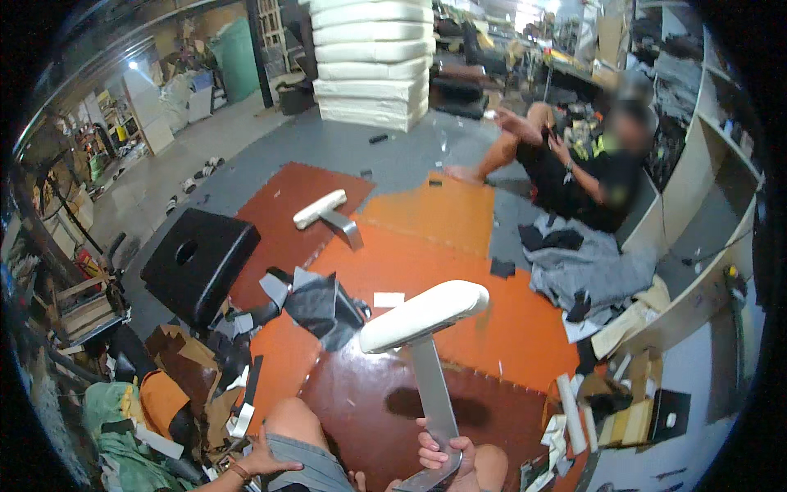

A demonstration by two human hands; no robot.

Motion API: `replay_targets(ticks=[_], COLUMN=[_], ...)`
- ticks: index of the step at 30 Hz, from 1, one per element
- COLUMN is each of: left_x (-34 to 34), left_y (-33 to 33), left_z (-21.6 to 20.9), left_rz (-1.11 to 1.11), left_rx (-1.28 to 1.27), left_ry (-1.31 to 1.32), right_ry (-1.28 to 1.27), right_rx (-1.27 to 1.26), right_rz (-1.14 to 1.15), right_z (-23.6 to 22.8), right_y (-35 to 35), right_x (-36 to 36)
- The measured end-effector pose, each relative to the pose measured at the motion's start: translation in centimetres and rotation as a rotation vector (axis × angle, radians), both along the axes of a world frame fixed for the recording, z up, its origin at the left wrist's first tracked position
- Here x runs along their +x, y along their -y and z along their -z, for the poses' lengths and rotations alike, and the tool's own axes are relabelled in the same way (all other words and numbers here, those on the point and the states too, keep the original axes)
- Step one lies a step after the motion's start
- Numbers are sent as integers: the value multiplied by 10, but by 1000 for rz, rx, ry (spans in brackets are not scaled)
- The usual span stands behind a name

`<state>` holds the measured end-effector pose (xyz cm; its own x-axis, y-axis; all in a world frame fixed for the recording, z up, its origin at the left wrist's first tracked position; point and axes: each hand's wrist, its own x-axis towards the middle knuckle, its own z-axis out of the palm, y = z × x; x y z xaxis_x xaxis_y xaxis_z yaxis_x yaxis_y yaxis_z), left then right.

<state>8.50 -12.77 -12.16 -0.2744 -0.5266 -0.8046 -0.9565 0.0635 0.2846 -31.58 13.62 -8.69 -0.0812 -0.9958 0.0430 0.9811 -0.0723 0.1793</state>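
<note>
My right hand is wrapped round the flat metal bracket of an armrest, low on its stem. The armrest's white padded top is held up in front of me and tilts, its right end higher. My left hand, with a band at the wrist, lies on my left thigh over grey shorts, fingers spread and nothing in them. A second white armrest with a bent metal bracket lies farther off on the mats. Dark and grey fabric pieces are heaped between the two armrests.
A black padded stool stands at left. Scraps, a green cloth and cardboard crowd the lower left. White cushions are stacked at the back. A person sits at right near grey cloth, with wooden shelving alongside.
</note>
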Motion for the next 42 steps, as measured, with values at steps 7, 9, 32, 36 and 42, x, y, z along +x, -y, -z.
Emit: replay_targets(ticks=[7,9,32,36,42], left_x=[36,69,159,138,81], left_y=[-22,-22,-118,-111,-128], left_z=[-52,-48,-94,-141,-257], left_rz=[-10,84,-82,-240,95], left_rx=[175,234,-239,-146,-147], left_ry=[-41,6,-820,-1135,-1664], right_ry=[-30,-37,-295,-521,-650], right_rx=[179,276,33,-71,-366], right_rz=[75,128,267,204,175], right_z=[26,17,-120,-127,-117], right_y=[-56,-72,-179,-192,-188], right_x=[68,87,288,279,272])
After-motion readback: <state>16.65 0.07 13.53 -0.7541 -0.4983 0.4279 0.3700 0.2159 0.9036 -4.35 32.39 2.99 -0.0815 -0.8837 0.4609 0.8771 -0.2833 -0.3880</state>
